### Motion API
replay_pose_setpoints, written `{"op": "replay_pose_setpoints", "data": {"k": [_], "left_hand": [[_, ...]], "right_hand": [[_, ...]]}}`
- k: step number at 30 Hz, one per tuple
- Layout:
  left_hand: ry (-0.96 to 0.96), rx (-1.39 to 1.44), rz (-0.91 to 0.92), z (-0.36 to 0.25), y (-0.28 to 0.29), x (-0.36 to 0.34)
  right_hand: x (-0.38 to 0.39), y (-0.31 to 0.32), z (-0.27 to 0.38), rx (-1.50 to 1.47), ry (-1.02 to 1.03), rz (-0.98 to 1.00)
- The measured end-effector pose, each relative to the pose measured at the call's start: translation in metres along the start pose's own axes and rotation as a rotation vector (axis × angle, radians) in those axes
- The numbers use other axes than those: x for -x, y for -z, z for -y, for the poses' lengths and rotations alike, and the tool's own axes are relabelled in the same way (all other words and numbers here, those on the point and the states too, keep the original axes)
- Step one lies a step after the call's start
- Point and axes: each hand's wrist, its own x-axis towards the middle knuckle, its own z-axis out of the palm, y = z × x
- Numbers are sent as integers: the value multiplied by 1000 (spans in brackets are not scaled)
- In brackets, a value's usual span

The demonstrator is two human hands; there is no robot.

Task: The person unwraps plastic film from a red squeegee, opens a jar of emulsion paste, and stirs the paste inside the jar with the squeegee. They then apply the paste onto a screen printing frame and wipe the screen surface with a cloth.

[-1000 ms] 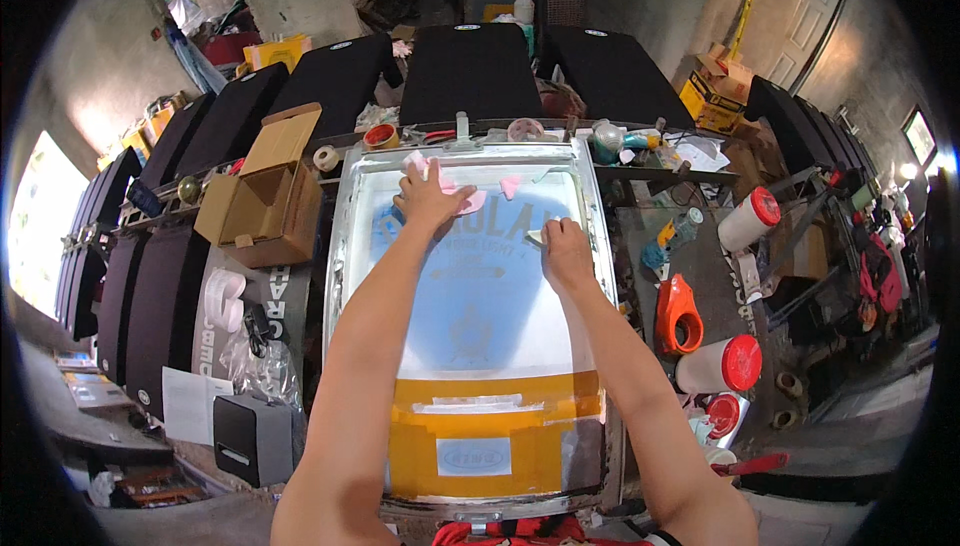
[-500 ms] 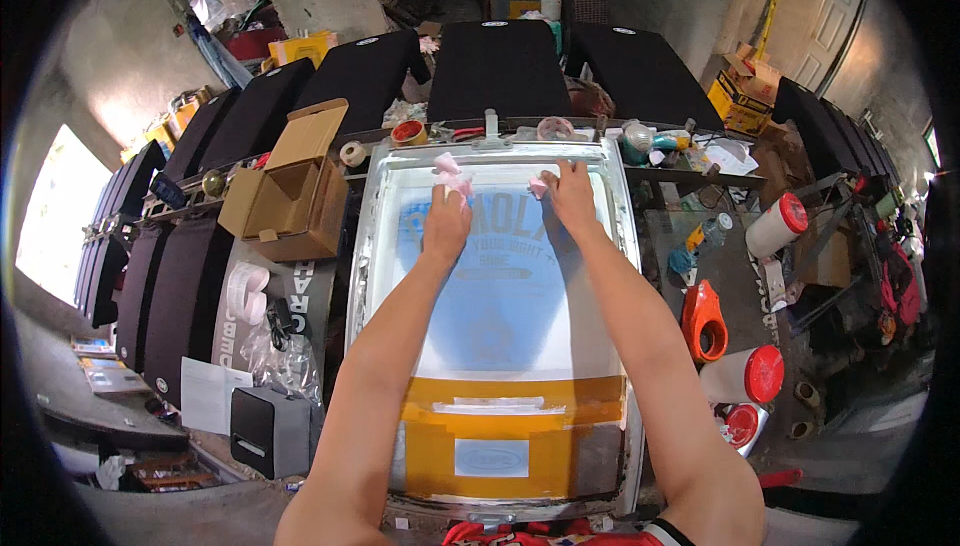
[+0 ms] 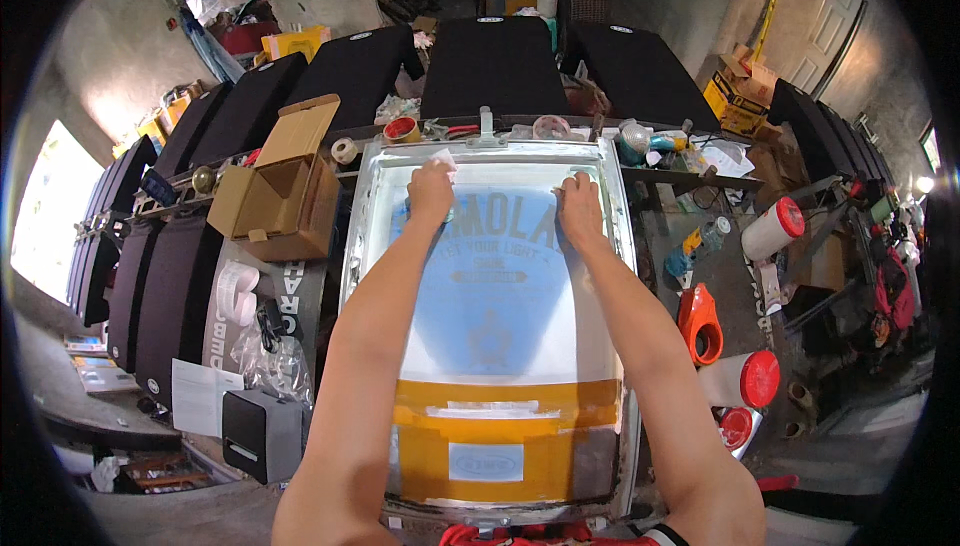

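Observation:
A screen-printing frame [image 3: 350, 276] lies in front of me. Its mesh carries a blue stencil [image 3: 470, 311] with faint lettering, and brown tape [image 3: 420, 466] covers its near part. My left hand [image 3: 430, 194] is closed on a crumpled pink tissue [image 3: 445, 158] by the stencil's upper left corner, and part of that tissue sticks out past the fingers. Over at the upper right corner, my right hand [image 3: 580, 208] presses down with curled fingers. Only a small pale bit of its tissue [image 3: 557, 191] shows at the fingertips.
Black padded boards [image 3: 490, 71] stand in a row beyond the frame. To the left are an open cardboard box [image 3: 290, 206] and a grey box-shaped device [image 3: 262, 436]. Red-lidded tubs [image 3: 740, 378], an orange ring-shaped part [image 3: 700, 324] and a bottle [image 3: 700, 246] lie to the right.
My left hand has moved farther away and a little left with its tissue. My right hand has shifted slightly right and nearer, and less of its tissue shows. The whole view has shifted slightly.

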Motion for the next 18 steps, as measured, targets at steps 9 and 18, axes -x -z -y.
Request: {"op": "replay_pose_setpoints", "data": {"k": [9, 18], "left_hand": [[679, 1966, -113, 27, 52, 9], [519, 2390, -79, 25, 86, 81]], "right_hand": [[0, 24, 51, -268, -53, 102], [-1, 8, 154, -366, 69, 356]]}}
